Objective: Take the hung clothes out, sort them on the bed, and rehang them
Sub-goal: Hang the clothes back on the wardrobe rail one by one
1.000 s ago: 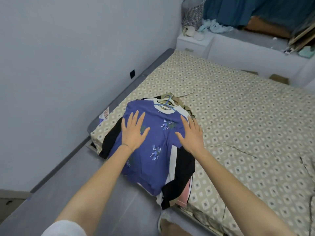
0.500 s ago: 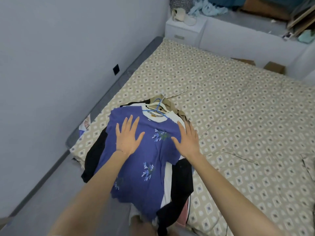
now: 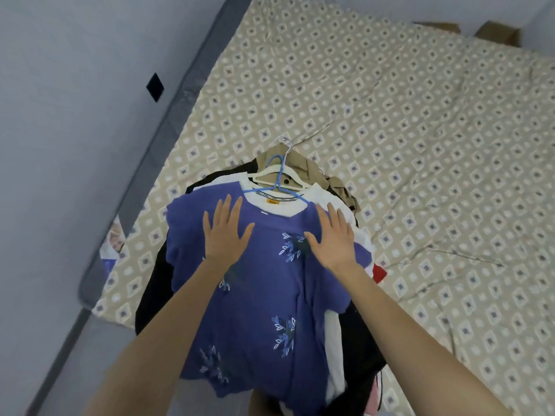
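Bedroom corner: bare grey wall [image 3: 60,145] at 9 o'clock w/ a black wall plate [image 3: 155,87], then the grey bed frame [image 3: 168,115] running diag. up toward 12. A printed paper [image 3: 115,238] sits at the mattress edge, too blurred to read. The bed [image 3: 405,130], in a beige patterned sheet, fills everything from 12 round to 4.

The clothes pile lies at the bed's near-left corner, hems spilling over the edge at 6. A black garment [image 3: 156,283] pokes out on its 9 side. The left hand [image 3: 223,235] lies flat on the purple shirt [image 3: 264,301], the top layer; fingers straight, spread, pinching nothing. Just past the fingertips at 12 are a white collar [image 3: 270,202], a blue hanger [image 3: 280,178] and a white hanger [image 3: 267,173] over a tan garment [image 3: 318,172]. The right hand [image 3: 333,238] is likewise flat & spread, on the shirt's other shoulder. A red scrap [image 3: 379,273] shows at the pile's 3. Cardboard boxes [image 3: 498,33] are well apart at 1.

Key relation: the shirt's long axis runs 12–6, neck away from the person. The hanger hooks sit at 12 of both palms, approx midway btwn them, neither hand clearly nearer. Can't tell if the purple shirt has its own hanger. Prob. either hand must reach fwd to take one.
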Available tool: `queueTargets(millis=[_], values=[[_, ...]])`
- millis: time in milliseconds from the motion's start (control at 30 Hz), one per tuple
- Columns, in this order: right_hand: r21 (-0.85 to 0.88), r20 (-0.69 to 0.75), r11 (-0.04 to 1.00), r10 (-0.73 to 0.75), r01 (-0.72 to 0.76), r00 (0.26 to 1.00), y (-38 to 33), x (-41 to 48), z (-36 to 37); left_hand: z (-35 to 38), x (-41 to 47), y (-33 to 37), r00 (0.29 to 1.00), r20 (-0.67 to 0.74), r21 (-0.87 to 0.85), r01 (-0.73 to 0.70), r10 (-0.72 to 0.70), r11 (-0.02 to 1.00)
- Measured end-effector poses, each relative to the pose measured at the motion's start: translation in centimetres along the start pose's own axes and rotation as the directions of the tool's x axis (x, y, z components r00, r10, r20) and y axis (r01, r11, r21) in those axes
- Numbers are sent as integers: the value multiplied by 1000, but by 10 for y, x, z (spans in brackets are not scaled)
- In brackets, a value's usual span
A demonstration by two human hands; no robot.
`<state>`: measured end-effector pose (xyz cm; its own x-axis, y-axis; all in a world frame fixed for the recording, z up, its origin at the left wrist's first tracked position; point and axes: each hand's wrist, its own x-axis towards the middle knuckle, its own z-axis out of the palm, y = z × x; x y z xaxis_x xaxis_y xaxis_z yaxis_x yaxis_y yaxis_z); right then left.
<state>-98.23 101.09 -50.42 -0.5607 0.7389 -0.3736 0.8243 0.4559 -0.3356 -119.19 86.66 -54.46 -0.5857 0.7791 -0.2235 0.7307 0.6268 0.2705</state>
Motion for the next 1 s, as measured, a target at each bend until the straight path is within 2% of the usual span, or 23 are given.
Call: queueTargets(millis=[167, 400, 633, 700, 800, 1000], values=[[19, 7, 999, 42, -42, 999, 0, 45, 23, 25, 49, -24, 994, 84, 56, -79, 74, 995], [66, -51, 997, 40, -37, 998, 9, 75, 62, 51, 90, -37, 987, 112, 107, -124, 112, 986], [73, -162, 994, 96, -85, 982, 9, 84, 63, 58, 106, -37, 996, 17, 62, -84, 83, 995], [72, -136, 991, 121, -112, 983, 7, 85, 58, 52, 107, -34, 996, 0, 79, -86, 87, 993], [8, -59, 996, 88, -87, 994, 3, 83, 55, 43, 106, -30, 993, 59, 120, -113, 106, 986], [-29, 9, 989, 147, -147, 989, -5, 86, 55, 39, 105, -23, 990, 130, 159, -71, 51, 985]])
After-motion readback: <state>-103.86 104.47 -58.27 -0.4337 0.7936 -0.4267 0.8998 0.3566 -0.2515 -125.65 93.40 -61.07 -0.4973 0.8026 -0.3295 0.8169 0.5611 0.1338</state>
